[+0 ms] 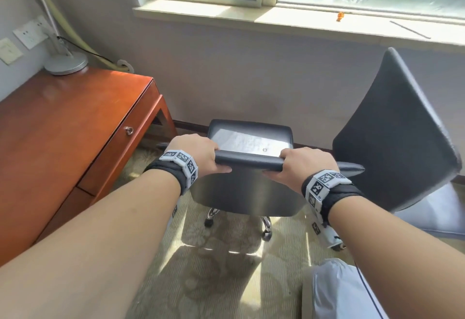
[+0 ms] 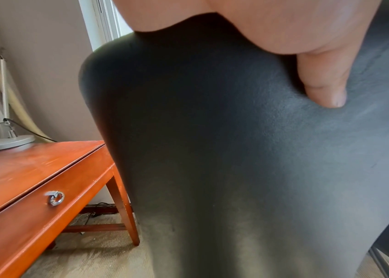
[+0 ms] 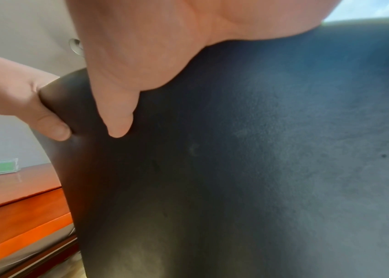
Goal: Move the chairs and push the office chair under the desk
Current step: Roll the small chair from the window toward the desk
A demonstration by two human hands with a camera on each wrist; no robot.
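A black leather office chair (image 1: 249,140) on castors stands on the carpet facing the window wall, its backrest (image 2: 212,150) toward me. My left hand (image 1: 201,153) grips the left end of the backrest's top edge, thumb (image 2: 324,82) pressed on the rear face. My right hand (image 1: 302,162) grips the right end the same way, thumb (image 3: 117,116) on the rear (image 3: 260,150). The red-brown wooden desk (image 1: 63,127) stands to the chair's left, its corner leg (image 2: 122,206) close to the chair. A second dark chair (image 1: 392,127) stands at the right.
A lamp base (image 1: 66,64) with a cable sits on the desk's far corner. Wall sockets (image 1: 30,33) are behind it. The window sill (image 1: 276,20) runs along the far wall. White fabric (image 1: 344,291) lies at the lower right. Patterned carpet (image 1: 214,268) covers the floor.
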